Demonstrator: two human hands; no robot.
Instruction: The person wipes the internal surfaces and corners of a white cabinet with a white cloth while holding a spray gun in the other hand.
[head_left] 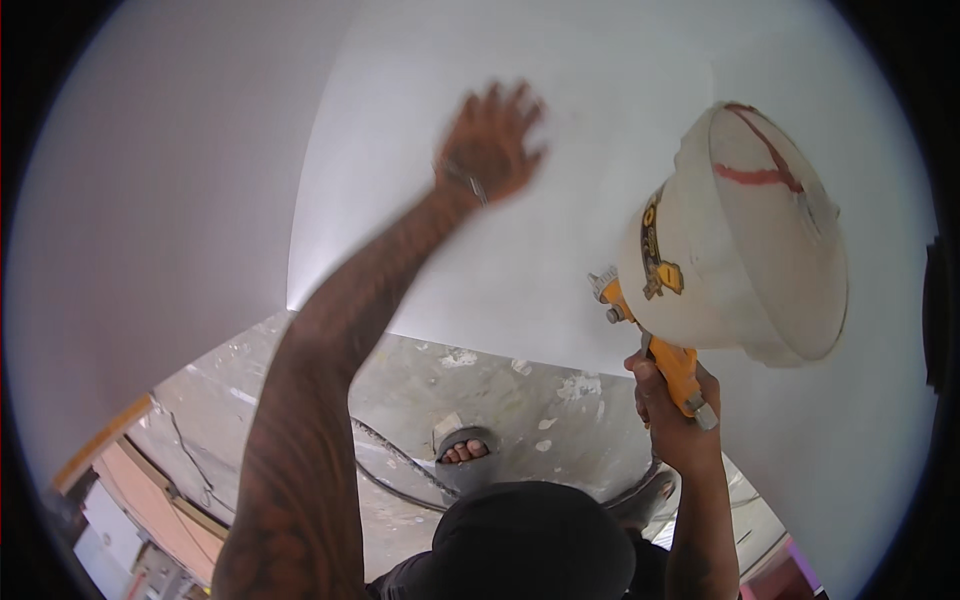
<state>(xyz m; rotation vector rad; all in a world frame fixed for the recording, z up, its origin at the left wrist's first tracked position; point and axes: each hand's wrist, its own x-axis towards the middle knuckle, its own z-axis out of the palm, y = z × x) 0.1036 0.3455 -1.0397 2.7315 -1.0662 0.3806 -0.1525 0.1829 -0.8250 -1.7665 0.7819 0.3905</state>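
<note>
My right hand (682, 408) is wrapped around the orange handle of a spray gun (676, 372) with a large whitish hopper (690, 245) on top. Red streaks mark the hopper's pale lid side, and its nozzle end points toward the white wall (440, 270). Up and to the left, my left hand (492, 145) is raised with fingers spread in front of the wall, holding nothing. It is a little blurred, and I cannot tell whether it touches the surface. A band or bracelet circles the left wrist.
A dark hose (400, 490) lies across the paint-spattered floor (540, 400) beside my sandalled foot (465, 452). Another wall (160, 220) meets the white one at a corner on the left. Boards and clutter (150, 500) sit at the lower left.
</note>
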